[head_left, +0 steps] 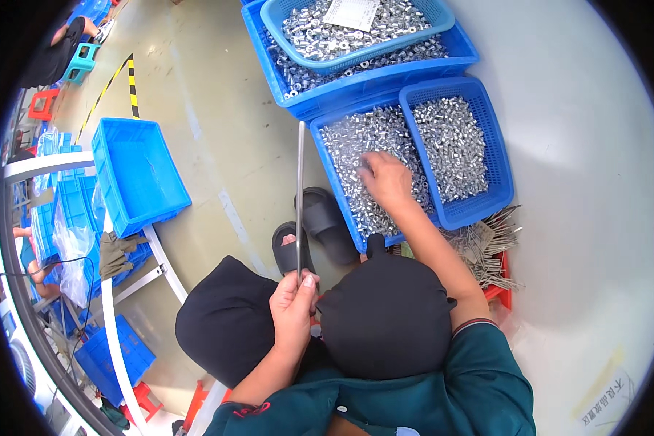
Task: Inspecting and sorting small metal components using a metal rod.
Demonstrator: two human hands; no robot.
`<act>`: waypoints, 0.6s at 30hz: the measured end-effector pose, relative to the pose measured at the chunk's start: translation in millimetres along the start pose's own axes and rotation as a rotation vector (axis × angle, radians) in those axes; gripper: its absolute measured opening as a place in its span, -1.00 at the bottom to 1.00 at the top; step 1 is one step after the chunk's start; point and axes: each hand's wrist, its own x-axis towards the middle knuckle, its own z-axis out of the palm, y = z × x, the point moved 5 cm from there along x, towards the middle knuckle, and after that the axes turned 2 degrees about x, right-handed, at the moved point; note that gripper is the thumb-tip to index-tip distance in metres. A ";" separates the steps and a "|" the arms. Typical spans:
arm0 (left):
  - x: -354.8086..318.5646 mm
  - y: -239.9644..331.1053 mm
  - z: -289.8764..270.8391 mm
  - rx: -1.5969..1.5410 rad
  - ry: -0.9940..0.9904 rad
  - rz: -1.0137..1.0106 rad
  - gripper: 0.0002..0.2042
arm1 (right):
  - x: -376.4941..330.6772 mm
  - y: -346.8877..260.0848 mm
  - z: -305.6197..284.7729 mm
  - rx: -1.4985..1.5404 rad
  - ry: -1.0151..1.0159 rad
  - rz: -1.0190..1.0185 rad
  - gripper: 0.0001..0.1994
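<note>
My left hand (293, 309) is closed around the lower end of a thin metal rod (300, 189), which stands upright in front of my knees. My right hand (388, 179) reaches over a blue bin (337, 194) filled with small silver metal sleeves (370, 131). Its fingers are curled down at the parts, and whatever is between them is too small to make out. Beside that hand, a blue perforated basket (479, 211) of smaller silver pieces (450, 145) rests on the right part of the bin.
Behind stands a larger blue crate (356, 91) with a light blue basket (327, 67) of metal parts and a paper slip (352, 12). Bundled thin rods (490, 251) lie to the right. An empty blue crate (142, 178) sits on a white frame (163, 265) at left.
</note>
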 end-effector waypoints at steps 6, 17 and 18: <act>-0.2 -2.2 2.7 -0.017 0.001 -0.001 -0.89 | -4.6 8.5 4.5 0.069 0.164 -0.142 -0.89; -1.8 3.0 3.0 0.022 0.010 0.006 -0.86 | -28.2 27.8 -7.0 1.382 -0.274 0.605 -0.85; -2.1 3.3 2.6 0.029 0.011 0.002 -0.86 | -29.1 25.4 -7.5 1.508 -0.241 0.660 -0.85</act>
